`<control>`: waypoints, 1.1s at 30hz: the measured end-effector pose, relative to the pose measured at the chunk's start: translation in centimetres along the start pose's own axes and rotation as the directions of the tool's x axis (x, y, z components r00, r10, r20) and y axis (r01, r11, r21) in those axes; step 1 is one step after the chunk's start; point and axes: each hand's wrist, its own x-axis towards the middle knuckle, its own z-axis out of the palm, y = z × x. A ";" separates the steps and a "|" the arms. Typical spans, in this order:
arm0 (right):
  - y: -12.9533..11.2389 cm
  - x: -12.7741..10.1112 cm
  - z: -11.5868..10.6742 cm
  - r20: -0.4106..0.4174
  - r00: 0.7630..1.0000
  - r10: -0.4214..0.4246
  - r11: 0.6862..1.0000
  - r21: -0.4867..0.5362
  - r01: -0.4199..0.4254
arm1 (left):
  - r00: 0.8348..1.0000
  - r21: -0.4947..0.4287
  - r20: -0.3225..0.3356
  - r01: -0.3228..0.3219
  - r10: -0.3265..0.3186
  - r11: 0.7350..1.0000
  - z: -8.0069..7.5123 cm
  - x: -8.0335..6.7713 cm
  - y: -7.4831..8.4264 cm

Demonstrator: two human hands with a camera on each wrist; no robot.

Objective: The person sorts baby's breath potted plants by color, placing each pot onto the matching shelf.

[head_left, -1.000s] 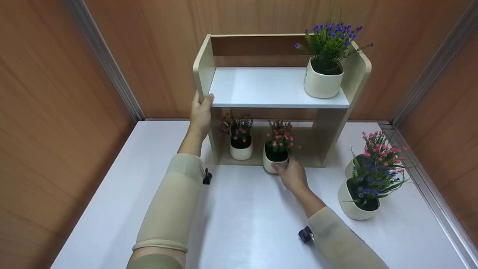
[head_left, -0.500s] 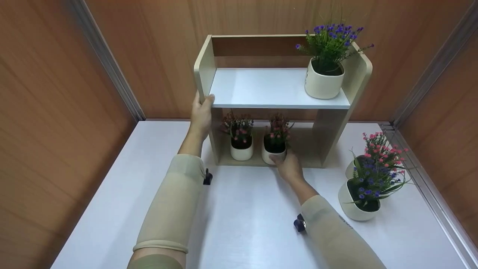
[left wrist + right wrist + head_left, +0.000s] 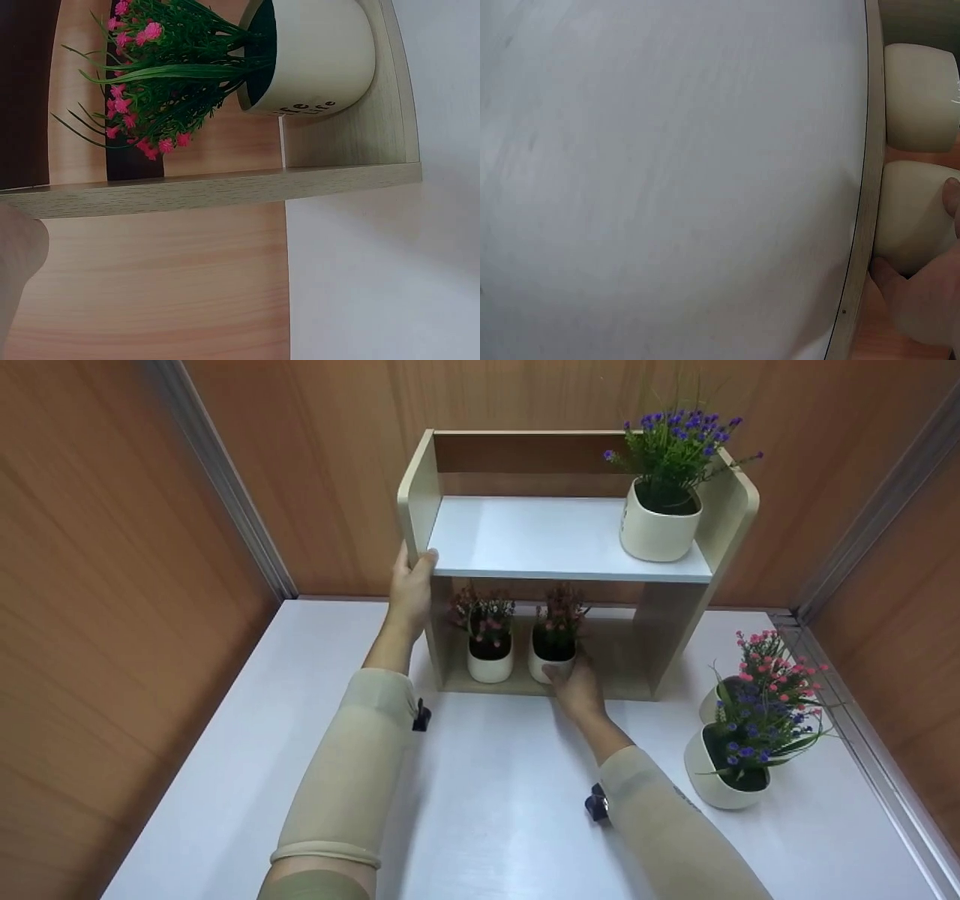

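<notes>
Fingers of the right hand (image 3: 577,690) curl round a small white pot of pink flowers (image 3: 553,658) on the rack's bottom shelf, just beside another pot (image 3: 490,661). The left hand (image 3: 411,589) grips the wooden rack's (image 3: 660,622) left side panel, thumb over its front edge.

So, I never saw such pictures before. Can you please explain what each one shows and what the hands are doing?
A person wears three cameras. The head view looks down on a white table with a small wooden shelf. The left hand grips the shelf's left side panel. The right hand holds a small pot of pink flowers on the bottom shelf, beside another small pot. A purple-flowered pot stands on top; two more pots stand on the table. Each wrist camera shows its own hand's work close up.
</notes>
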 end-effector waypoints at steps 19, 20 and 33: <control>-1.9 -2.5 -1.9 -0.056 0.998 -0.016 0.992 0.123 0.022 | 0.999 -0.029 0.017 -0.049 0.050 0.998 0.3 0.3 -0.1; -2.2 -2.8 -2.1 -0.055 0.998 -0.004 0.990 0.139 0.011 | 0.999 -0.028 0.016 -0.047 0.048 0.998 0.3 0.3 -0.2; -6.0 -8.6 -6.4 -0.145 0.989 -0.003 0.937 0.345 0.053 | 1.000 -0.043 0.006 -0.026 0.026 0.999 0.1 0.2 -0.2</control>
